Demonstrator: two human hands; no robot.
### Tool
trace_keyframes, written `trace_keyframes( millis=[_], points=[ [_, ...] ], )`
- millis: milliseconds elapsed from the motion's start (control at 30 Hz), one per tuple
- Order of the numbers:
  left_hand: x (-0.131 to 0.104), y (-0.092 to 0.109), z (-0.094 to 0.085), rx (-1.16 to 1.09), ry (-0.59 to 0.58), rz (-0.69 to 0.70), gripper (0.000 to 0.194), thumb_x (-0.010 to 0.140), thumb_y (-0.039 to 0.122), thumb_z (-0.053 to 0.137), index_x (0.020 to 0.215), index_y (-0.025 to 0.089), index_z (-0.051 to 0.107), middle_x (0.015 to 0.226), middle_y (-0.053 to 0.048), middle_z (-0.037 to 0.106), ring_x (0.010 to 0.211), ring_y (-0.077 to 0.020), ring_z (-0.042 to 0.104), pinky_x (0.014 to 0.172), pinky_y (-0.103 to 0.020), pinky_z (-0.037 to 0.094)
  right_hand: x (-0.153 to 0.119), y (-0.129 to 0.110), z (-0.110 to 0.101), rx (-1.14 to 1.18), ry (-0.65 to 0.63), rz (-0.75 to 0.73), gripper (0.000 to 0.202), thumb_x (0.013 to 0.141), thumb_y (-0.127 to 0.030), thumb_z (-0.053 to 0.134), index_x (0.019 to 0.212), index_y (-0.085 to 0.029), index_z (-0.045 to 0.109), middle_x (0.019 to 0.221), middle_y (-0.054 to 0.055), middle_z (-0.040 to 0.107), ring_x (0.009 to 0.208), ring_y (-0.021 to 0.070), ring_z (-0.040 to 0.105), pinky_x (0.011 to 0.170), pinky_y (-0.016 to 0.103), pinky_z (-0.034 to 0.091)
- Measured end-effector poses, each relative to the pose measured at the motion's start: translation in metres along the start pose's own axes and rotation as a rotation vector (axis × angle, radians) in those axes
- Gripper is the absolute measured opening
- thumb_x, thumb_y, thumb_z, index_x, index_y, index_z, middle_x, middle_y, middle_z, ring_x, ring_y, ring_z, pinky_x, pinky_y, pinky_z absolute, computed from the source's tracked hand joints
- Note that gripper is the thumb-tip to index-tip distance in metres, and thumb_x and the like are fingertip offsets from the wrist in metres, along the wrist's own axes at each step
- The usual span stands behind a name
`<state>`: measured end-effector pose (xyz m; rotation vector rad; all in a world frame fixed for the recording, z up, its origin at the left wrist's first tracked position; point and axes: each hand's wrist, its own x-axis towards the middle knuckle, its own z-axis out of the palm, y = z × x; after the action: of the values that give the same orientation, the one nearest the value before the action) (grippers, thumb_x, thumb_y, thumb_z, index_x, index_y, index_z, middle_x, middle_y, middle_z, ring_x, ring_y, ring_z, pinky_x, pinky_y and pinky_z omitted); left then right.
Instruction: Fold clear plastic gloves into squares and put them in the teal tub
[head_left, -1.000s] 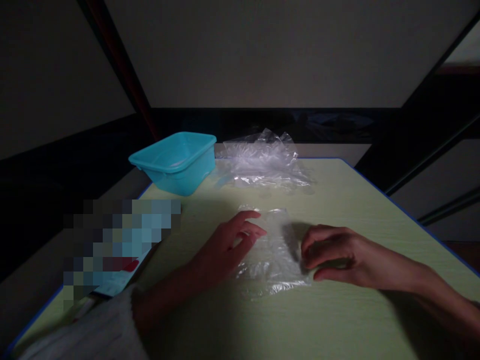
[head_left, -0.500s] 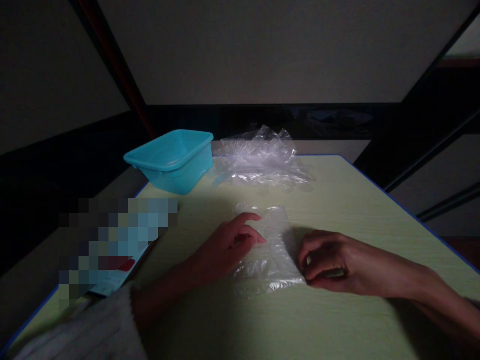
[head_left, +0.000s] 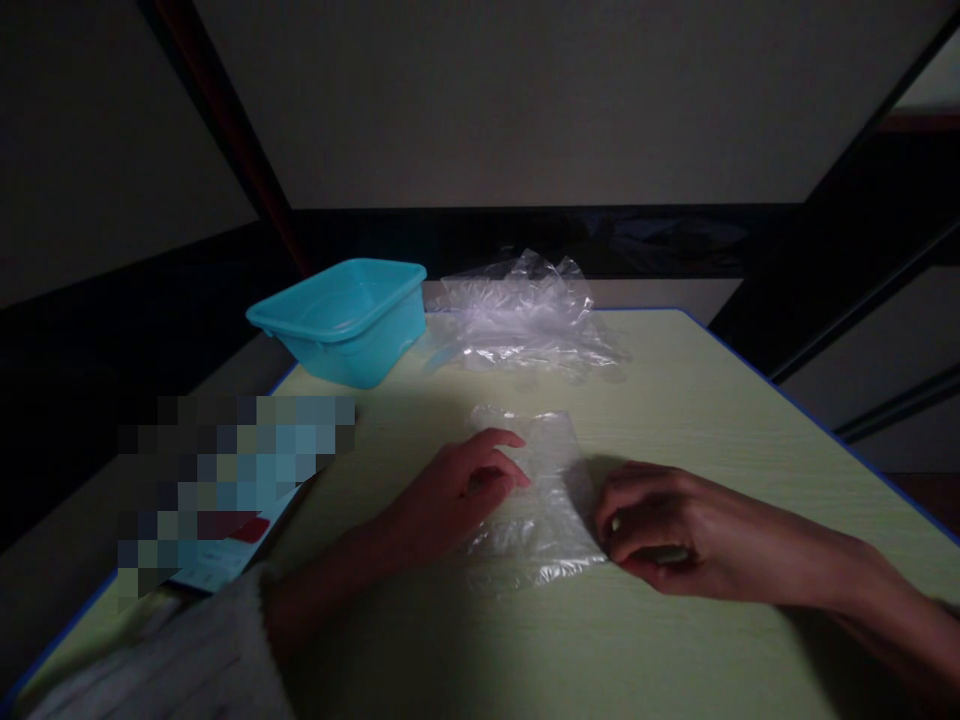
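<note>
A thin clear plastic bag (head_left: 551, 480) lies flat on the table in front of me. My left hand (head_left: 472, 485) rests over its left side, the index finger stretched forward and apart from the thumb and middle finger, whose tips come close together. At the bag's lower right corner, my right hand (head_left: 652, 525) has its fingers curled in and pinched on the edge. The exact grip point is partly hidden behind the fingers.
A turquoise plastic basin (head_left: 367, 345) stands at the table's back left. Beside it lies a crumpled heap of clear plastic bags (head_left: 525, 320). A device with a lit, pixelated screen (head_left: 232, 545) sits at the left. The pale table (head_left: 675, 390) has blue edging.
Almost nothing differs. My right hand has shifted very slightly at the bag's corner, while my left hand stays in place.
</note>
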<state>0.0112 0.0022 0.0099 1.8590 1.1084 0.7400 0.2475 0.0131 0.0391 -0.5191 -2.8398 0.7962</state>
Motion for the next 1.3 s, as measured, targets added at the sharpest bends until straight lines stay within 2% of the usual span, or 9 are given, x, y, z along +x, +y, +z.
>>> trace_keyframes(
  millis=[233, 400, 567, 800, 1000, 1300],
  points=[
    [-0.002, 0.006, 0.000, 0.105, -0.041, 0.065, 0.021, 0.082, 0.018, 0.044, 0.089, 0.012, 0.063, 0.085, -0.005, 0.065, 0.073, -0.0137, 0.057, 0.064, -0.023, 0.042, 0.001, 0.000, 0.000, 0.008, 0.005, 0.012, 0.022, 0.068, 0.004, 0.050, 0.069, -0.015, 0.061, 0.079, 0.003, 0.060, 0.073, 0.0120, 0.053, 0.064, 0.025, 0.042],
    [-0.002, 0.007, -0.001, 0.206, -0.126, 0.192, 0.027, 0.081, 0.011, 0.042, 0.095, 0.013, 0.065, 0.094, -0.007, 0.061, 0.087, -0.0159, 0.056, 0.079, -0.028, 0.042, -0.001, 0.000, 0.000, 0.037, 0.023, 0.032, 0.021, 0.073, 0.000, 0.049, 0.070, -0.017, 0.062, 0.074, 0.001, 0.058, 0.069, 0.0110, 0.054, 0.061, 0.023, 0.043],
    [-0.002, 0.008, 0.000, 0.227, -0.171, 0.178, 0.030, 0.080, 0.010, 0.042, 0.099, 0.014, 0.065, 0.099, -0.008, 0.057, 0.097, -0.0177, 0.053, 0.086, -0.030, 0.041, -0.002, -0.001, 0.001, 0.078, 0.071, 0.031, 0.019, 0.075, -0.002, 0.049, 0.074, -0.016, 0.062, 0.079, 0.003, 0.060, 0.069, 0.0108, 0.056, 0.060, 0.023, 0.043],
    [-0.002, 0.005, 0.002, 0.227, -0.170, 0.179, 0.032, 0.078, 0.007, 0.043, 0.099, 0.016, 0.065, 0.099, -0.007, 0.056, 0.096, -0.0178, 0.052, 0.086, -0.032, 0.041, -0.004, 0.002, 0.004, 0.083, 0.196, -0.054, 0.017, 0.078, -0.004, 0.049, 0.080, -0.016, 0.061, 0.086, 0.005, 0.066, 0.073, 0.0096, 0.061, 0.062, 0.020, 0.046],
    [-0.002, 0.008, 0.002, 0.219, -0.177, 0.169, 0.031, 0.078, 0.007, 0.043, 0.098, 0.014, 0.065, 0.098, -0.008, 0.056, 0.097, -0.0177, 0.052, 0.086, -0.030, 0.041, -0.007, 0.004, 0.005, 0.067, 0.184, -0.037, 0.018, 0.078, -0.004, 0.050, 0.087, -0.016, 0.060, 0.092, 0.006, 0.066, 0.082, 0.0120, 0.063, 0.067, 0.022, 0.049],
    [-0.002, 0.007, 0.001, 0.184, -0.170, 0.153, 0.030, 0.078, 0.009, 0.043, 0.097, 0.016, 0.065, 0.099, -0.007, 0.057, 0.096, -0.0179, 0.053, 0.086, -0.031, 0.042, -0.005, 0.020, 0.009, -0.217, 0.263, -0.108, 0.015, 0.088, -0.013, 0.044, 0.088, -0.017, 0.059, 0.084, 0.006, 0.063, 0.072, 0.0124, 0.059, 0.060, 0.025, 0.046]
  ],
)
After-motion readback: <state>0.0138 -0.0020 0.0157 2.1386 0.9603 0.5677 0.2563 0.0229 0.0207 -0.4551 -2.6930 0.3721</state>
